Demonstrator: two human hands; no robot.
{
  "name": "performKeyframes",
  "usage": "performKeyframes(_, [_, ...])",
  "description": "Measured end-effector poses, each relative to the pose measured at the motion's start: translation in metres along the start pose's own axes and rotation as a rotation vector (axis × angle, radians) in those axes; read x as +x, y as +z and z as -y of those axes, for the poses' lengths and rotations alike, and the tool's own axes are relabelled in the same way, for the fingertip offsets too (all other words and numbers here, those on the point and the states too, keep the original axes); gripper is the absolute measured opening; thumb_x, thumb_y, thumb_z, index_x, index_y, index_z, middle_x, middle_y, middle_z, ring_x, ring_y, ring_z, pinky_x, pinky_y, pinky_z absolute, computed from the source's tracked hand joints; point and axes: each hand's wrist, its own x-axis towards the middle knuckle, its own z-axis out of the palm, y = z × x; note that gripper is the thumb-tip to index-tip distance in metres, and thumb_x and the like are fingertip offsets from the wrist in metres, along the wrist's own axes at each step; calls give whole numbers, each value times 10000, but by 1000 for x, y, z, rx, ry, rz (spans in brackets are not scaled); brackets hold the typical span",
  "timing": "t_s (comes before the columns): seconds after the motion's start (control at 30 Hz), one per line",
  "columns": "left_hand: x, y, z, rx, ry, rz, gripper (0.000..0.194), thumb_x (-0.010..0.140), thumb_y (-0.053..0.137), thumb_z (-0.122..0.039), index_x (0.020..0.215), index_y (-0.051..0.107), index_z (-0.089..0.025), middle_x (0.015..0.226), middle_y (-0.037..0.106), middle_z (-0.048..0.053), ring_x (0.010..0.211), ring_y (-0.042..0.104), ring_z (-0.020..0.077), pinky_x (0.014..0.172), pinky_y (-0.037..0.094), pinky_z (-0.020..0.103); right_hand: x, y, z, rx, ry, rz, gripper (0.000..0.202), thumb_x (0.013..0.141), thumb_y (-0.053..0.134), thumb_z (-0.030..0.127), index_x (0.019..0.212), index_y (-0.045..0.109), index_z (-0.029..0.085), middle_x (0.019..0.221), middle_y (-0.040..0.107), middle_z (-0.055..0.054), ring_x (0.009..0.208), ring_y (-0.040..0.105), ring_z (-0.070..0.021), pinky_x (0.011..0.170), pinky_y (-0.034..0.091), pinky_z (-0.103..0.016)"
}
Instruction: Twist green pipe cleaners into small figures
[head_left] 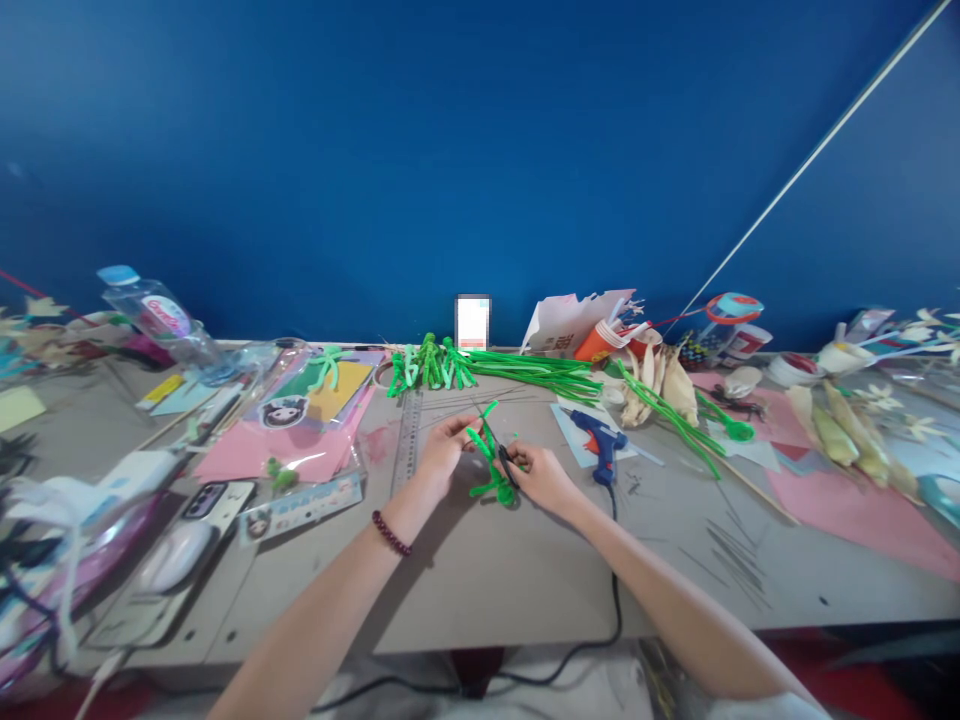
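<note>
My left hand (444, 445) pinches the upper part of a bright green pipe-cleaner piece (491, 462) above the grey table (480, 580). My right hand (541, 477) holds a small dark pair of scissors (504, 460) against that same green piece. The two hands are close together near the table's middle. A dark bead bracelet (391, 533) circles my left wrist.
A blue glue gun (600, 437) lies right of my hands, its black cord running to the front edge. Green pipe cleaners (517, 368) and a ruler (409, 440) lie behind. A phone (214, 497), pink paper (285, 450) and a bottle (161, 320) sit left; husks (847, 435) lie right.
</note>
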Motion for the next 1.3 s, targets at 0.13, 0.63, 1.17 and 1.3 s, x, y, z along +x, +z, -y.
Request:
performKeyframes(0.13, [0, 1, 2, 2, 0, 3, 276, 484, 807, -320, 635, 676, -130, 539, 585, -12, 472, 463, 75, 501, 343, 212, 1, -1, -2, -62, -19, 4, 308, 762, 503, 391, 550, 455, 173, 514, 411, 30, 505, 351, -91, 492, 279, -210])
performKeyframes(0.63, [-4, 2, 0, 38, -36, 49, 265, 518, 792, -347, 619, 661, -139, 539, 569, -20, 479, 446, 69, 503, 334, 204, 0, -4, -6, 15, 84, 86, 421, 739, 534, 454, 477, 348, 180, 439, 293, 54, 430, 258, -61, 407, 189, -202])
performKeyframes(1.17, [-8, 6, -7, -102, -52, 133, 290, 547, 798, -321, 698, 628, -141, 639, 608, -5, 554, 522, 85, 530, 384, 192, 2, -5, 3, 316, 189, 41, 403, 721, 552, 533, 549, 451, 183, 430, 461, 30, 381, 437, -92, 383, 311, -198])
performKeyframes(1.3, [-10, 6, -11, -172, -52, 181, 324, 569, 800, -342, 738, 599, -152, 660, 621, 2, 578, 542, 98, 562, 413, 205, 4, -11, 1, 227, 216, 24, 415, 732, 536, 552, 578, 504, 168, 463, 522, 4, 387, 442, -97, 384, 290, -208])
